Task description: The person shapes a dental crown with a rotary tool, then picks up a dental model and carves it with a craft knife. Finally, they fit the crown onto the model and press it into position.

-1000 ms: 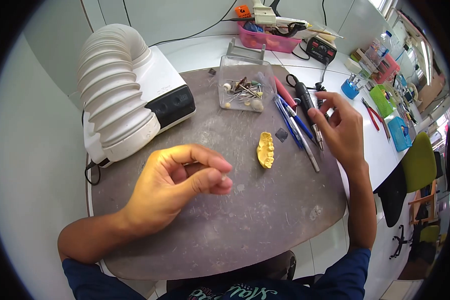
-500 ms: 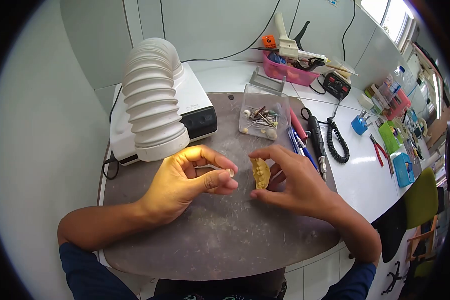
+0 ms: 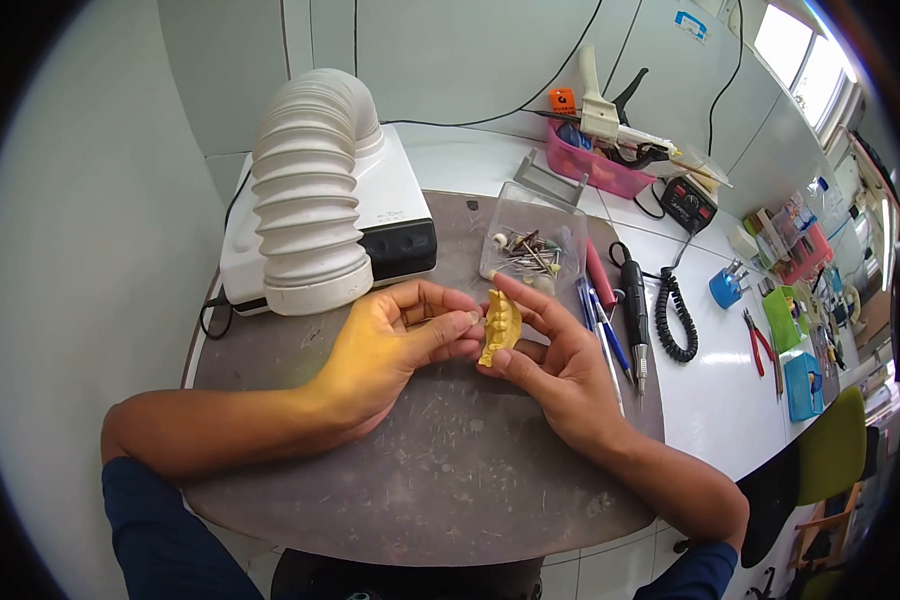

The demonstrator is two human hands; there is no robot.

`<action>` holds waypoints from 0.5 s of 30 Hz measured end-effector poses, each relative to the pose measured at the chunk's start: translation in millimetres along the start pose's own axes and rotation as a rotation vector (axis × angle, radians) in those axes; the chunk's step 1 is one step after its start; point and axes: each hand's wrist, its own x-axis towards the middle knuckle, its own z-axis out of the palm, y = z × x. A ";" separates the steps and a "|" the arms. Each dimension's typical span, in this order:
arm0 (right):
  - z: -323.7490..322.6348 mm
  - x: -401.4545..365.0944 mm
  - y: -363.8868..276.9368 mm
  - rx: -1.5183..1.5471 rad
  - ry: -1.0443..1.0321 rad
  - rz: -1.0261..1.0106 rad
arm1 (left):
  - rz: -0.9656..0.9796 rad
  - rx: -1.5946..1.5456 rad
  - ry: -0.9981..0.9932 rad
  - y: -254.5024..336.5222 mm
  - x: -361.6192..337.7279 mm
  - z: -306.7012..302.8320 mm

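Observation:
My right hand [image 3: 562, 375] is closed on a yellow dental model [image 3: 502, 328], a plaster cast with a row of teeth. Its thumb presses the lower end while the fingers reach round the far side, and the teeth face left. My left hand [image 3: 410, 325] pinches a small pale piece [image 3: 481, 319] that looks like a dental crown, mostly hidden by the thumb and fingertips. Those fingertips are right beside the model's teeth. Yellow light falls on the left hand and wrist, just below the mouth of a ribbed white hose [image 3: 312, 200].
Behind my hands lies a clear box [image 3: 535, 250] of small burs and polishing tips. To its right are pens [image 3: 610, 335], a black handpiece [image 3: 634, 310] with a coiled cord, and red pliers [image 3: 758, 340]. A white machine [image 3: 400, 215] stands back left.
Both hands have come together, bringing the small piece up to the model's teeth. The model is now tilted, with my right thumb resting on its lower end. The view has shifted slightly.

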 end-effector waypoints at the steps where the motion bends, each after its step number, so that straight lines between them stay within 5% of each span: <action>1: -0.6 -0.8 -0.3 0.003 0.002 0.000 | -0.003 -0.006 -0.011 0.5 -1.4 0.4; 15: -0.6 -8.2 -3.2 -0.183 0.068 -0.018 | -0.051 0.027 -0.079 1.2 -3.4 -1.0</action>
